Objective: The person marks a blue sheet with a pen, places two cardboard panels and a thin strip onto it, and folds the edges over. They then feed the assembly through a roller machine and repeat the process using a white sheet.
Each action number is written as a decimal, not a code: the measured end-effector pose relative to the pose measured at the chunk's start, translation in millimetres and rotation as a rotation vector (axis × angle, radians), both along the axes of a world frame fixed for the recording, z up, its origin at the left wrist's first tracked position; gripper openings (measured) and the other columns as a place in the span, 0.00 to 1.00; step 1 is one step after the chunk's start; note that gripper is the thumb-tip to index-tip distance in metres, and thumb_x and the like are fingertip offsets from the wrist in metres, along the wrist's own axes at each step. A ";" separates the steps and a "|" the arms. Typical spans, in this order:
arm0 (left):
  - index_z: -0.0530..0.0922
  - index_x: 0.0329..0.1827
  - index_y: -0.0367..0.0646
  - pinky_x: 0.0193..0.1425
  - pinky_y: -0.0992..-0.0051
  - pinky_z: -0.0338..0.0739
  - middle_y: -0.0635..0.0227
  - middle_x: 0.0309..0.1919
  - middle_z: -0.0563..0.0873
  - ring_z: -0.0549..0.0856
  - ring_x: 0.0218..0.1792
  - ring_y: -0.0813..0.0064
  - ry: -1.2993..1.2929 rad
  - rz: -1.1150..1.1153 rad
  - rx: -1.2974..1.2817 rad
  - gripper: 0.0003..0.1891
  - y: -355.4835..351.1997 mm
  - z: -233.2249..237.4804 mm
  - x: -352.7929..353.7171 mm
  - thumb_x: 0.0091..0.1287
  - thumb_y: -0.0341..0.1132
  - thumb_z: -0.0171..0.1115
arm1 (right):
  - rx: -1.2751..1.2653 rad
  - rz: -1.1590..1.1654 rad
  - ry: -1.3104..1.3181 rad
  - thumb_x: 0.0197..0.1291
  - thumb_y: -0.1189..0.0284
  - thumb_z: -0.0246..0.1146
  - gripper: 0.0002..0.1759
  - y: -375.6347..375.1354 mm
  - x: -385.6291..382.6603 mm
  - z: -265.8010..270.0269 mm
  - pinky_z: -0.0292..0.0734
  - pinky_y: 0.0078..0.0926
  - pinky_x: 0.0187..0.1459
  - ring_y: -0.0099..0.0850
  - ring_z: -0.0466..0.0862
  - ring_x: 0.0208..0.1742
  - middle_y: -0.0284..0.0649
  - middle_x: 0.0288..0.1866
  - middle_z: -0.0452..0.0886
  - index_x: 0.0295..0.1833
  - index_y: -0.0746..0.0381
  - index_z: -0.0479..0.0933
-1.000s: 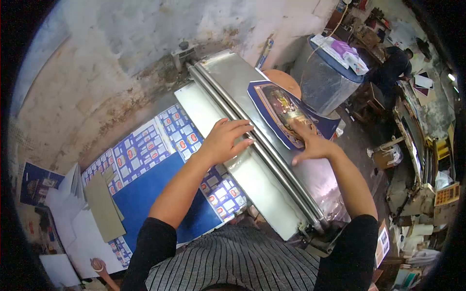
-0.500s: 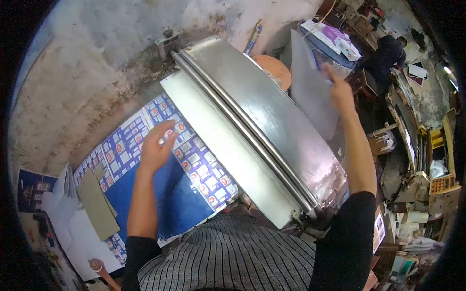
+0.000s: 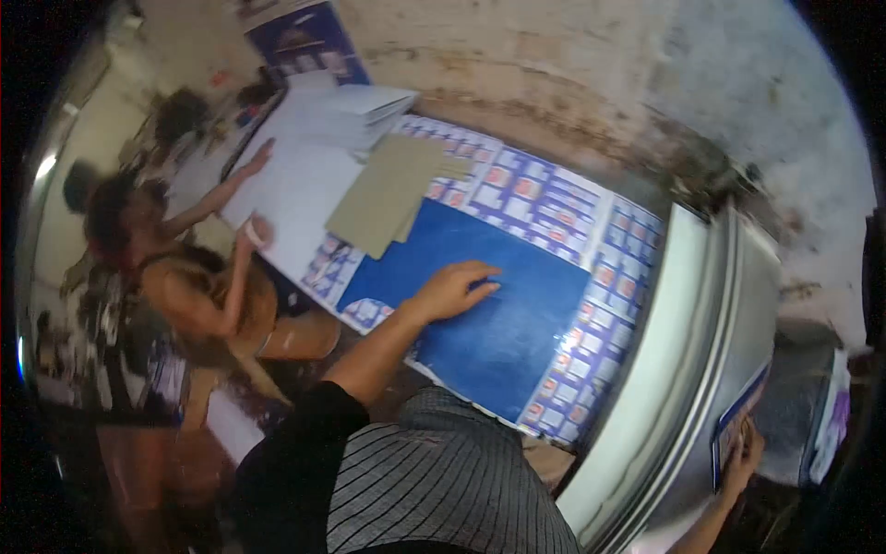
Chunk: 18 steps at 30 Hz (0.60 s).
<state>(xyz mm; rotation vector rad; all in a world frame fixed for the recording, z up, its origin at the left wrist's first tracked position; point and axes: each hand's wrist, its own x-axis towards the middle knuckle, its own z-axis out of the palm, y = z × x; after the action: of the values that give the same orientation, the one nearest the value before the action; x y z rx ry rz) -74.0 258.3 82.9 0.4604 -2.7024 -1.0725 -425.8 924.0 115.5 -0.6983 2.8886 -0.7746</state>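
Note:
My left hand (image 3: 454, 292) is over the blue sheet (image 3: 498, 346), its fingers loosely bent and apart, with nothing held. That sheet lies on a table surface printed in purple and white (image 3: 544, 189). At the right, beyond the steel rollers, my right hand (image 3: 746, 452) grips a flat, dark-blue-edged panel (image 3: 729, 427) tilted over the machine's metal cover (image 3: 761, 319). The panel's face is mostly turned away from view. Olive-grey boards (image 3: 383, 198) lie partly over the blue sheet's far left corner.
A white roller bed with steel rollers (image 3: 688, 406) runs along the table's right side. Large white sheets (image 3: 309, 175) are stacked at the left, where another person (image 3: 198, 291) rests both hands on them. A stained wall (image 3: 572, 65) borders the back.
The view has swung left, bringing the other person into sight. My right hand, earlier stretched out past the machine, now holds the panel over its cover. My left hand stays above the table.

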 end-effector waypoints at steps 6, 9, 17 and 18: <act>0.82 0.61 0.43 0.60 0.60 0.79 0.53 0.56 0.86 0.84 0.57 0.51 -0.126 0.039 0.004 0.19 9.4 -17.2 20.5 0.74 0.44 0.61 | 0.134 -0.227 -0.023 0.74 0.38 0.44 0.45 -30.9 -47.7 -27.9 0.44 0.51 0.81 0.52 0.48 0.85 0.52 0.86 0.46 0.84 0.57 0.50; 0.82 0.60 0.42 0.60 0.58 0.78 0.52 0.55 0.86 0.84 0.57 0.51 -0.045 -0.064 -0.070 0.19 23.3 -11.4 -3.0 0.73 0.44 0.61 | 0.221 -0.144 0.156 0.75 0.45 0.50 0.41 -80.3 -43.5 -16.2 0.53 0.49 0.79 0.50 0.54 0.84 0.54 0.84 0.52 0.83 0.58 0.55; 0.81 0.62 0.42 0.70 0.57 0.72 0.53 0.64 0.81 0.79 0.65 0.52 0.239 -0.492 -0.090 0.20 128.2 11.9 -142.1 0.69 0.39 0.66 | 0.483 -0.044 0.257 0.67 0.43 0.58 0.45 -133.8 28.2 27.8 0.47 0.51 0.80 0.51 0.54 0.83 0.52 0.83 0.56 0.81 0.59 0.60; 0.81 0.62 0.43 0.70 0.58 0.72 0.54 0.65 0.80 0.79 0.65 0.52 0.260 -0.528 -0.110 0.20 141.3 17.3 -155.9 0.68 0.39 0.67 | 0.468 -0.034 0.238 0.67 0.44 0.58 0.45 -136.8 31.0 30.3 0.46 0.54 0.79 0.50 0.51 0.84 0.49 0.85 0.54 0.81 0.58 0.59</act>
<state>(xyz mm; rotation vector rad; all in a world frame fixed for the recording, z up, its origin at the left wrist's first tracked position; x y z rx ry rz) -229.9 399.6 100.1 -0.4093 -2.6810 -0.9980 -394.9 787.1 145.8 -0.7207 3.1158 0.0013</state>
